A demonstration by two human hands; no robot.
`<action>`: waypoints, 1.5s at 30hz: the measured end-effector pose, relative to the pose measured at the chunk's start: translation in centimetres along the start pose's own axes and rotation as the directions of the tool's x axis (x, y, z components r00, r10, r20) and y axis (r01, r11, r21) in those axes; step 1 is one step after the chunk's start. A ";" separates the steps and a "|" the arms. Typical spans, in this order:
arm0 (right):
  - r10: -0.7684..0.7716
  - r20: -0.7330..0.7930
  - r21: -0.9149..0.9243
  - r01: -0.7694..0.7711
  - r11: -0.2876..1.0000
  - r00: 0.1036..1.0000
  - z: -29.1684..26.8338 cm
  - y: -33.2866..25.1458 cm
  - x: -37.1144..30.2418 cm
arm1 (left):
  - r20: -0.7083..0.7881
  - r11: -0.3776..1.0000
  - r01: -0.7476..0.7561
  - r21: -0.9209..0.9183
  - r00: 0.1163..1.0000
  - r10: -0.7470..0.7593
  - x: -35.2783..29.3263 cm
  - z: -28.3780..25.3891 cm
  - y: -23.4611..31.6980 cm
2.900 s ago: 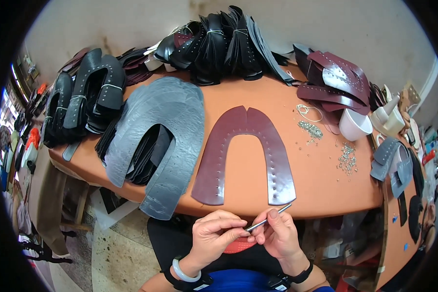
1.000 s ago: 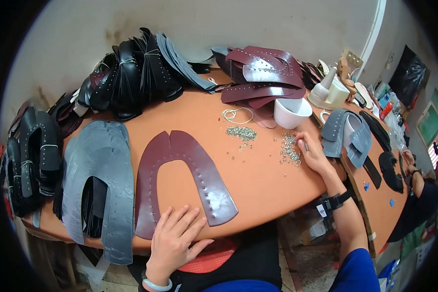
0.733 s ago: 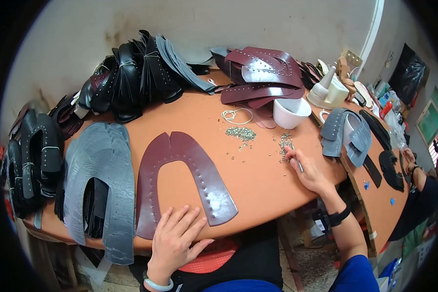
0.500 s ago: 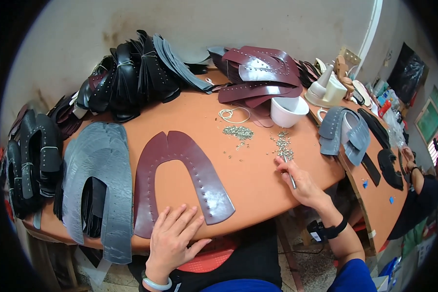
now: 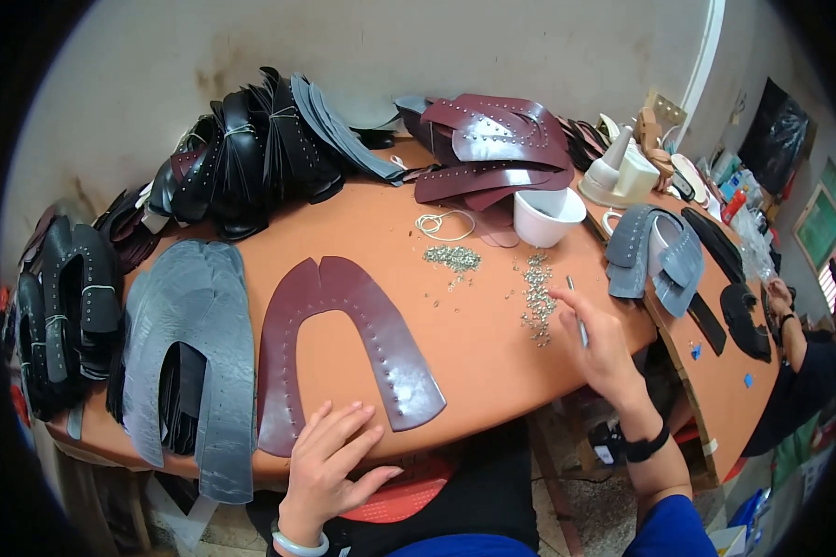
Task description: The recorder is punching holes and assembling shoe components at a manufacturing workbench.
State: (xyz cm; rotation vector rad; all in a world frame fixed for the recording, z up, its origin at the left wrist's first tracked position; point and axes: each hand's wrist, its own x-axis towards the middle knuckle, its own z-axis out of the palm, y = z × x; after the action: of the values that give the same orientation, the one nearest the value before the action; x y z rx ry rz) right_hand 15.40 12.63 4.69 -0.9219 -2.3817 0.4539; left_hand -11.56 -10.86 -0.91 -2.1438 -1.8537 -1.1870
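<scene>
Right hand [image 5: 599, 348] clamping metal rod [image 5: 581, 327] in grip, hovering beside scattered studs [image 5: 538, 302]. Left hand [image 5: 328, 469] resting at worktop [image 5: 492, 371] edge, grip spreading apart; U-shaped burgundy leather piece [image 5: 336, 293] lying flat alongside.

Orange-brown surface [image 5: 478, 371] with a rounded front edge, clock positions read from its middle. Near the centre lies a flat maroon U-shaped leather piece [image 5: 320, 292]. At 9 o'clock, a stack of grey U-shaped sheets [image 5: 190, 288] overhangs the edge, with tied black studded bundles [image 5: 65, 306] farther out. At 11, fanned black bundles [image 5: 241, 158]; at 1, a maroon studded pile [image 5: 502, 139]. At 2, a white tub [image 5: 543, 227], looped cord [image 5: 449, 234] and silvery fittings [image 5: 450, 257]; at 3, more fittings [image 5: 537, 302].
</scene>
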 end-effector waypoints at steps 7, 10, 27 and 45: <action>-0.437 0.246 0.211 0.393 0.895 0.865 5.3 -9.6 -4.2 | 0.391 0.370 0.536 -0.759 0.829 -0.400 0.3 2.0 5.9; -0.466 0.332 0.282 0.385 0.879 0.820 6.2 -11.5 -4.7 | 0.502 0.168 0.578 -0.799 0.794 -0.343 -0.8 3.8 5.3; 0.048 0.054 -0.431 -0.021 0.902 0.997 2.5 12.1 3.1 | -0.470 0.672 0.293 -0.680 0.529 -0.706 -3.2 -5.5 -5.5; 0.045 0.219 0.300 -0.111 0.947 0.975 3.2 10.5 8.3 | -0.466 0.733 0.348 -0.584 0.596 -0.654 -4.8 -4.9 -5.4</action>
State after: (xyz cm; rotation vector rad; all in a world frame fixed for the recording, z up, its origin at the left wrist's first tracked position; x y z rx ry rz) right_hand 13.72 25.53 0.06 -0.8597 -2.3673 0.9713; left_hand -18.56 -15.78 -2.52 -0.9726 -2.0036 -2.2992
